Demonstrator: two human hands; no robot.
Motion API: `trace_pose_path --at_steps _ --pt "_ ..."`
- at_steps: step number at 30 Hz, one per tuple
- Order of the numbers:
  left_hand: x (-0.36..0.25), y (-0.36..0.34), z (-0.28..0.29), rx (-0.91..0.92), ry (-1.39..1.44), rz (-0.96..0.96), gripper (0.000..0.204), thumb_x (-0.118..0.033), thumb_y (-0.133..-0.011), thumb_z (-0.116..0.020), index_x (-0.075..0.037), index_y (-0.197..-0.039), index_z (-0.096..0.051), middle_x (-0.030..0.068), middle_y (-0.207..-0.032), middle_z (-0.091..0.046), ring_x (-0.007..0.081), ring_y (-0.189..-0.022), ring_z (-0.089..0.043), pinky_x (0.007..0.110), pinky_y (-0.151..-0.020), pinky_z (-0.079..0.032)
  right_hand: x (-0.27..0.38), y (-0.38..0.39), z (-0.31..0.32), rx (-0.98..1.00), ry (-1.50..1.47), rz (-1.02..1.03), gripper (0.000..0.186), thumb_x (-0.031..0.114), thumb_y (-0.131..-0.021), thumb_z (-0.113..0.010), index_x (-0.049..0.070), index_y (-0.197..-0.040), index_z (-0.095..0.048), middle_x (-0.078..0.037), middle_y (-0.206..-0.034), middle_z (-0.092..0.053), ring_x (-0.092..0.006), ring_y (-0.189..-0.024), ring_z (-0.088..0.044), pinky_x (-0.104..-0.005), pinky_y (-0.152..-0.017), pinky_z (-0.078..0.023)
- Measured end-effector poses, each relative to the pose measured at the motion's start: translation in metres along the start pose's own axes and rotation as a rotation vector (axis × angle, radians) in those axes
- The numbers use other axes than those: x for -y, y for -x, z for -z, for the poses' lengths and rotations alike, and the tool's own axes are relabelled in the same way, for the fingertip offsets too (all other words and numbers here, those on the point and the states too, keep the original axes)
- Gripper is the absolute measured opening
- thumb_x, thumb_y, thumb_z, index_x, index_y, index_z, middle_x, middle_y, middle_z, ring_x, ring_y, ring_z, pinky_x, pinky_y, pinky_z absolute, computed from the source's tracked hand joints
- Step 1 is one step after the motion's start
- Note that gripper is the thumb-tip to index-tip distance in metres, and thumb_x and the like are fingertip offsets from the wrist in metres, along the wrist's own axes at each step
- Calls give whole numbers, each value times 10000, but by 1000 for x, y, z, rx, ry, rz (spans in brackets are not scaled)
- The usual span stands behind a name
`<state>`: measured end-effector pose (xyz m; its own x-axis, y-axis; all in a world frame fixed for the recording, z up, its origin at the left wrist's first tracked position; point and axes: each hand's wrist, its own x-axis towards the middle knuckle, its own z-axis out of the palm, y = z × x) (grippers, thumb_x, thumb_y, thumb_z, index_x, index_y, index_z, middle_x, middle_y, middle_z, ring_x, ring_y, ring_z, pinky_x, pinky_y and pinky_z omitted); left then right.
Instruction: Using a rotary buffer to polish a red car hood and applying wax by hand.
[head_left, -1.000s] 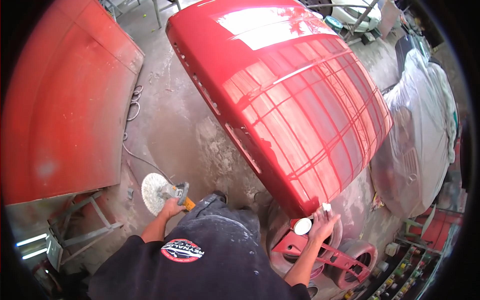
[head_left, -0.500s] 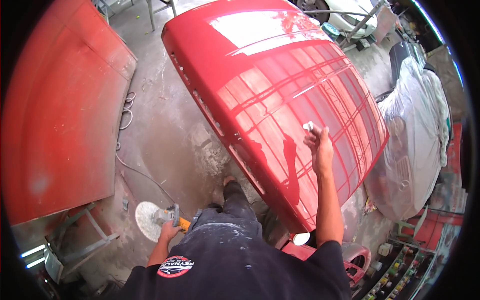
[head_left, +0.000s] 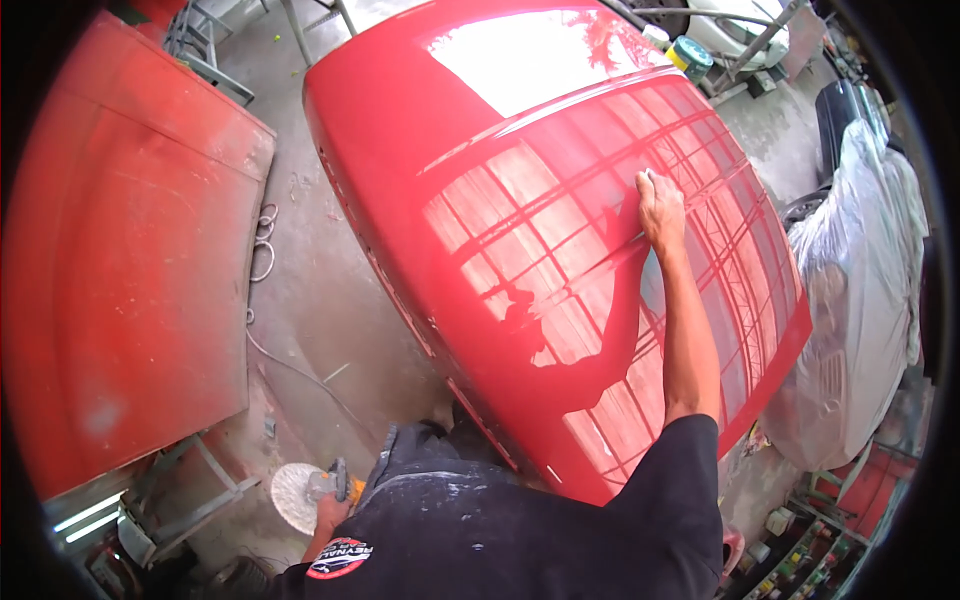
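Note:
My left hand [head_left: 330, 512] grips a yellow-bodied polisher [head_left: 352, 488] with a round white pad [head_left: 293, 492], held low beside my hip. My right hand [head_left: 661, 210] is reaching out onto a glossy red car body panel [head_left: 400, 135], its curled fingers touching the surface around a small white wad [head_left: 645, 177], which is mostly hidden. The panel lies raised and curved, with bright window shapes and grid lines reflected in it.
A duller red panel [head_left: 135, 270] on a metal stand [head_left: 200, 500] is at left, a hose [head_left: 264, 262] on the floor beside it. At right are a plastic-covered vehicle [head_left: 845, 330] and shelves of small items [head_left: 820, 555]. A teal-and-yellow tub [head_left: 690, 58] sits behind the red panel.
My right hand has moved from the panel's near corner forward across its surface with the white wad. My left hand with the polisher has dropped lower in the picture.

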<state>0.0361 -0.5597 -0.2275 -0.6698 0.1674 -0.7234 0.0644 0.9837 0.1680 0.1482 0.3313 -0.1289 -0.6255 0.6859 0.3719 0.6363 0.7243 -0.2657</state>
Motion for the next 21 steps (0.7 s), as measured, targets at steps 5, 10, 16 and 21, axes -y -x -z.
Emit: trace_pose_path --at_steps 5,10,16,21 --pt "-4 4 14 -48 -73 92 461 -291 -783 -794 76 -1056 -734 312 -942 -729 451 -938 -726 485 -845 -563 110 18 -14 150 95 451 234 284 -1002 -585 135 -1021 -765 -127 -1149 -717 -308 -1158 -625 -462 -1017 -490" --pt "-39 -16 37 31 19 59 454 -270 -780 -790 69 -1076 -730 316 -991 -728 459 -969 -716 486 -863 -558 70 29 -1 60 -132 115 308 318 -980 -669 23 -1047 -729 -180 -1091 -700 -371 -1106 -627 -478 -987 -500" --pt "-39 -52 25 44 -31 -61 436 -252 -784 -776 63 -1082 -728 321 -1030 -717 479 -1015 -689 503 -903 -542 30 -8 -17 262 282 240 545 481 -1037 -545 -23 -1188 -688 -237 -1199 -656 -404 -1176 -586 -507 -1020 -468" --pt "-49 -54 26 60 6 -97 439 -279 -792 -772 56 -1072 -728 311 -1032 -718 486 -1011 -681 515 -911 -538 96 11 -8 245 -172 44 438 396 -1034 -584 -16 -1150 -679 -242 -1182 -617 -403 -1183 -586 -490 -1006 -495"
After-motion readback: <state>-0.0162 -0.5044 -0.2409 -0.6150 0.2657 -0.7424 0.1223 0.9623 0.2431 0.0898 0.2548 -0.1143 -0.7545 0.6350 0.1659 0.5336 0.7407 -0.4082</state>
